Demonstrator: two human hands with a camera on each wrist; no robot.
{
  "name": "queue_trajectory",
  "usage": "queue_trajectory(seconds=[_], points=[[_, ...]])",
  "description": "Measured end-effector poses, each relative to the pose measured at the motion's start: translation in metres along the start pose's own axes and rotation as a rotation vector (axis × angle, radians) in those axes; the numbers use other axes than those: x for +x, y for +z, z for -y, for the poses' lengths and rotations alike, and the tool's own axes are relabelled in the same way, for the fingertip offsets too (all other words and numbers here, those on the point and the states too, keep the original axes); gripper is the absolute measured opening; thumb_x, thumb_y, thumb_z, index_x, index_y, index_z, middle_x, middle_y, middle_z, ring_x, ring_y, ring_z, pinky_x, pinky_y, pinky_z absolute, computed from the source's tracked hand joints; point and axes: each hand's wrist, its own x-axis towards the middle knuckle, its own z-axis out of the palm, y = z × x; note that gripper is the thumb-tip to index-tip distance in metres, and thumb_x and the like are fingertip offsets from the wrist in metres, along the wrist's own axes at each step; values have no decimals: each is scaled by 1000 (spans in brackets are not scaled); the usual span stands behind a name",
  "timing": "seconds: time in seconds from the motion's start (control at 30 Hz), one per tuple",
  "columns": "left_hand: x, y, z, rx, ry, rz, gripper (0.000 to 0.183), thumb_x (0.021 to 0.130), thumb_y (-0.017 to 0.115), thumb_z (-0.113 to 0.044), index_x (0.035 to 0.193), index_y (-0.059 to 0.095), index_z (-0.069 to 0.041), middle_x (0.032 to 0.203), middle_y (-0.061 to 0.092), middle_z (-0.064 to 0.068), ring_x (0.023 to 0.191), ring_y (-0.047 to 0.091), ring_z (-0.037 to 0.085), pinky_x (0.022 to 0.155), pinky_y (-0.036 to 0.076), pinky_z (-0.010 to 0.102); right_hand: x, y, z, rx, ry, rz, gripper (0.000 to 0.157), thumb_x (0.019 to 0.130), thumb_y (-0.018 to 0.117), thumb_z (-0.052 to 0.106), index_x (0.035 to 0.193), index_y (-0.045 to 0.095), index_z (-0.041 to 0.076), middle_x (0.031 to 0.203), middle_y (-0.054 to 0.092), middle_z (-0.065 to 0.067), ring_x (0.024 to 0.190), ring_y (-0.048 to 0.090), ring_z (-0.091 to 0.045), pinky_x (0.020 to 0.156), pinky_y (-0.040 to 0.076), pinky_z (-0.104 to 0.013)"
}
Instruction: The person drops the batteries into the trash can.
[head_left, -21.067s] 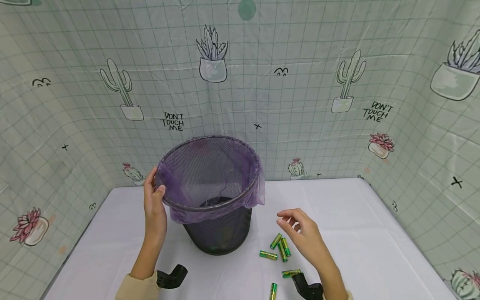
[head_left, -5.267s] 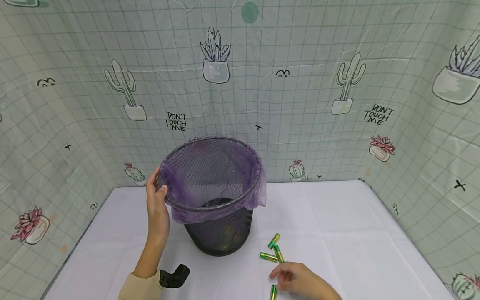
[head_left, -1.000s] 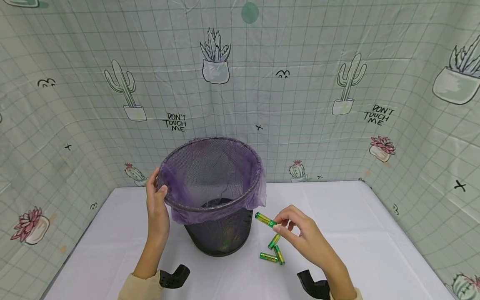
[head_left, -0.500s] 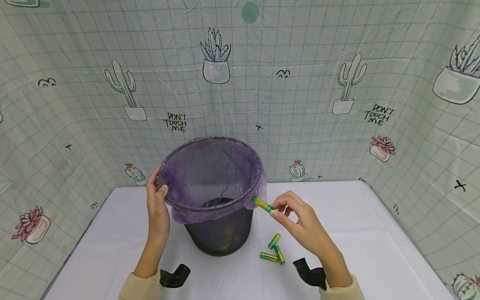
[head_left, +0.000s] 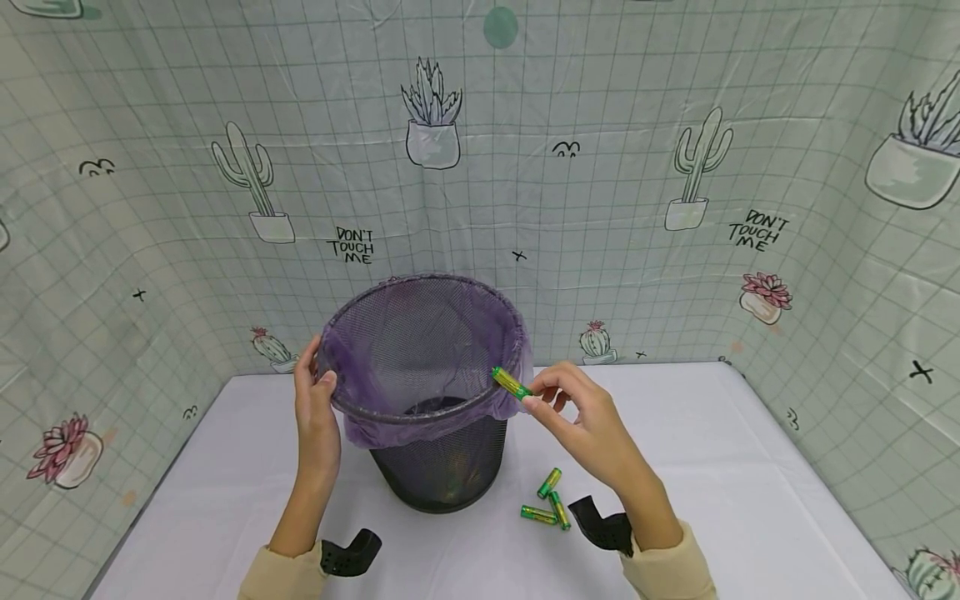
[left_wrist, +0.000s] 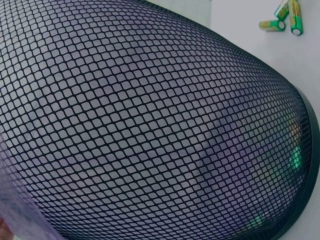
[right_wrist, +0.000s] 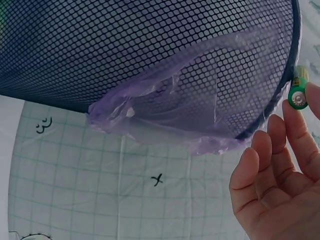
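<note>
A black mesh wastebasket (head_left: 442, 479) stands at mid-table, lined with a purple bag (head_left: 408, 432) folded over its rim. On its left side my left hand (head_left: 317, 417) grips the rim, thumb inside and fingers outside. Between thumb and fingertips my right hand (head_left: 588, 421) pinches a green-and-yellow battery (head_left: 512, 383), its far end over the right rim. The right wrist view shows that battery's end (right_wrist: 298, 98) facing the camera. Three more batteries (head_left: 539, 515) lie grouped on the table right of the basket. Green shapes (left_wrist: 296, 157) show blurred through the lower mesh in the left wrist view.
White cloth covers the table (head_left: 720, 500). A grid-patterned curtain (head_left: 480, 208) with cactus prints hangs behind and along both sides, close behind the basket. Black mounts (head_left: 351, 553) stick out from both wrists.
Over the last second my right hand has carried the battery up and left to the basket's rim. Fewer batteries lie on the table than 21 seconds ago. My left hand keeps its grip.
</note>
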Motion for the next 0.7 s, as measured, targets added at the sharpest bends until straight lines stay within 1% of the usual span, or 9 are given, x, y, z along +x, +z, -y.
queue_trajectory(seconds=[0.23, 0.53, 0.7], points=[[-1, 1, -2, -12, 4, 7, 54, 91, 34, -22, 145, 28, -16, 147, 28, 4, 134, 26, 18, 107, 19, 33, 10, 5, 4, 2, 15, -7, 11, 86, 63, 6, 96, 62, 11, 91, 57, 3, 81, 49, -7, 70, 44, -23], [0, 0, 0, -16, 15, 6, 54, 91, 34, -22, 144, 28, -15, 146, 29, 4, 133, 27, 18, 106, 20, 31, 18, 8, 10, 18, 56, 8, 9, 87, 62, 10, 95, 63, 10, 90, 56, 3, 80, 50, -8, 70, 44, -23], [0, 0, 0, -13, 17, 2, 54, 91, 34, -22, 144, 28, -15, 146, 30, 5, 133, 27, 18, 106, 20, 31, 20, 8, 13, 34, 78, 10, 10, 87, 62, 11, 97, 62, 9, 91, 57, 1, 81, 49, -9, 70, 44, -23]])
